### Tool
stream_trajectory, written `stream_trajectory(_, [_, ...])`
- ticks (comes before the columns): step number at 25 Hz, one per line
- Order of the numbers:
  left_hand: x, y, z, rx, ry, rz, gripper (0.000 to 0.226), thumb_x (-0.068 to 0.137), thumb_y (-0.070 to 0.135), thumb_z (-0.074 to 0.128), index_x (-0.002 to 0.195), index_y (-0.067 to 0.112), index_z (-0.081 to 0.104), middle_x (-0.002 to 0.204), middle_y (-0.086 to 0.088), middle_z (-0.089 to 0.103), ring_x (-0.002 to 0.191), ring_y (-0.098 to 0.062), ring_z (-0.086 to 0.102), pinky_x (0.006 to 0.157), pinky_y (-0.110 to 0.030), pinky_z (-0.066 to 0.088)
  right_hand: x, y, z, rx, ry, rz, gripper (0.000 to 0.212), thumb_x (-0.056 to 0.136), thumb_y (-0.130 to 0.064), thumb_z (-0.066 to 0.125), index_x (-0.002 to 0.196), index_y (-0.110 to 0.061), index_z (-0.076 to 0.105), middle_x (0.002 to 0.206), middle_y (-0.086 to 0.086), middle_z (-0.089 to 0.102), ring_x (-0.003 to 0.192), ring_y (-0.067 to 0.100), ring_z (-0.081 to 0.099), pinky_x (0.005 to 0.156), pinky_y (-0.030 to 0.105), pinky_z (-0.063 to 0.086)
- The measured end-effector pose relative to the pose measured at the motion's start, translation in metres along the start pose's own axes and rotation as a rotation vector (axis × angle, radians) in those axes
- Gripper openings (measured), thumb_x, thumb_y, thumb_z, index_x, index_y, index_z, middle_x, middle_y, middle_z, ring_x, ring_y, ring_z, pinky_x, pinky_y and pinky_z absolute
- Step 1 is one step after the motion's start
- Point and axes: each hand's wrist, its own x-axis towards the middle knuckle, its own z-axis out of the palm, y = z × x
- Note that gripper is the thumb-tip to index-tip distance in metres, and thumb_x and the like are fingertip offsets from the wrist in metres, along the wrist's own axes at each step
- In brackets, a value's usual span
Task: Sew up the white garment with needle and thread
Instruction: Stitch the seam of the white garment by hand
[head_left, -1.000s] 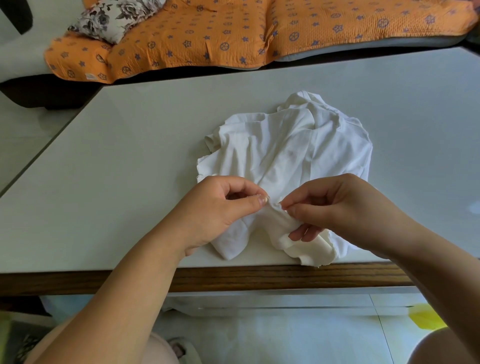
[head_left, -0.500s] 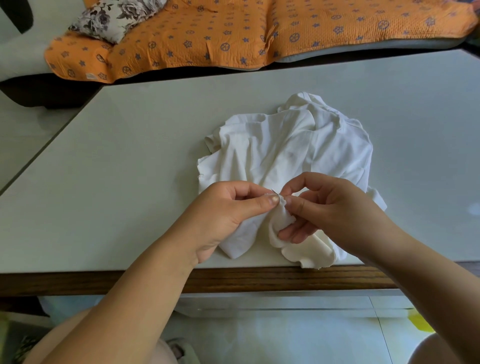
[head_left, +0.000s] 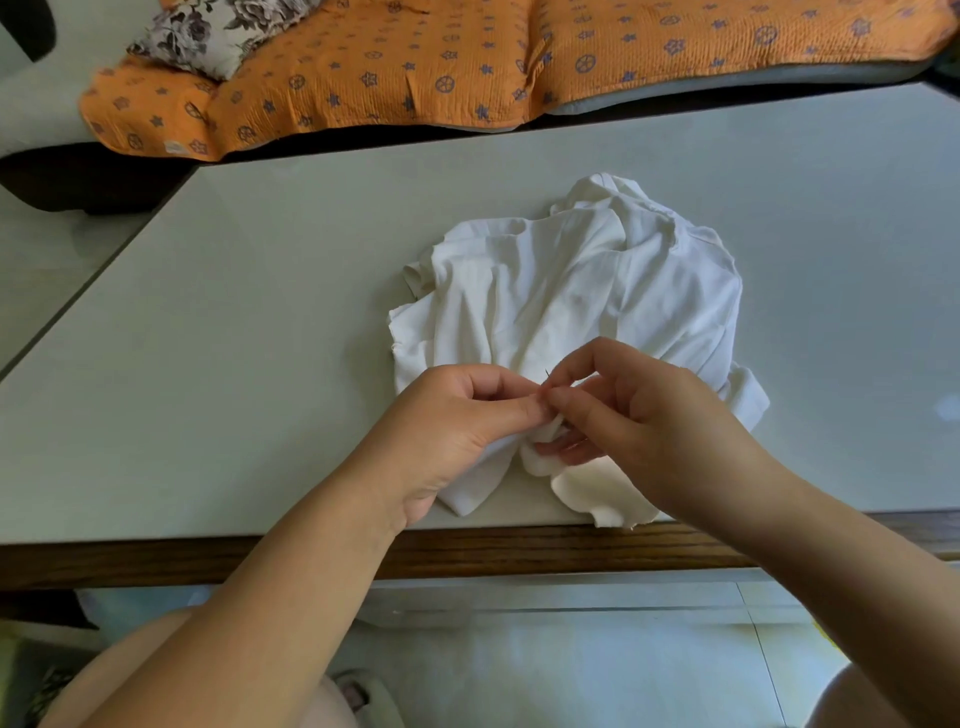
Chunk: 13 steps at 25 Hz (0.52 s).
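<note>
"Is there any writing here that can be read?"

"None. The orange quilt (head_left: 363, 78) on the far side has only printed stars and wheel shapes. A small pale tag (head_left: 174, 148) sits at its far-left edge, too small to read."

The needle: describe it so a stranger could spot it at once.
Find the white garment crumpled on the grey table, then its near edge, where the left hand and right hand meet. The needle is the short dark sliver sticking up above their touching fingers, the only dark line against white cloth.
</note>
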Motion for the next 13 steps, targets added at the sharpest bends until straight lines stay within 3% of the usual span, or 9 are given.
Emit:
stream_trajectory(3, [0.0,0.001,0.001,0.019,0.037,-0.003,0.026,0.069,0.031,0.077,0.088,0.014,0.077,0.093,-0.001,0.077,0.098,-0.008,0.07,0.094,-0.022,0.049,0.003,-0.001,-0.002,-0.031,0.153,-0.017,0.011,0.094,-0.023,0.061,0.086,-0.025,0.067,0.083,-0.008,0.073,0.067,0.009,0.07,0.059,0.025,0.057])
stream_trajectory(6, [0.0,0.001,0.001,0.032,0.084,-0.012,0.008,0.079,0.021,0.076,0.086,0.018,0.078,0.092,0.003,0.077,0.098,-0.006,0.07,0.099,-0.026,0.048,0.012,-0.004,-0.013,0.246,0.237,0.067,0.011,0.098,-0.02,0.057,0.09,-0.015,0.063,0.09,-0.003,0.076,0.061,0.014,0.067,0.049,0.022,0.048])
stream_trajectory(10, [0.0,0.0,0.0,0.048,0.082,-0.019,0.004,0.081,0.022,0.075,0.083,0.023,0.079,0.093,0.005,0.077,0.1,-0.006,0.069,0.099,-0.027,0.047,0.017,-0.008,-0.022,0.687,0.144,0.179,0.011,0.101,-0.016,0.049,0.094,-0.011,0.057,0.08,0.006,0.074,0.055,0.015,0.064,0.044,0.02,0.046])
stream_trajectory(13, [-0.001,0.002,-0.002,0.062,0.093,-0.014,0.005,0.082,0.022,0.075,0.086,0.022,0.078,0.093,0.007,0.077,0.099,-0.003,0.069,0.096,-0.022,0.046,0.019,-0.007,-0.027,0.867,0.113,0.199,0.013,0.101,-0.011,0.047,0.094,-0.012,0.058,0.071,0.005,0.068,0.061,0.016,0.069,0.051,0.021,0.054])
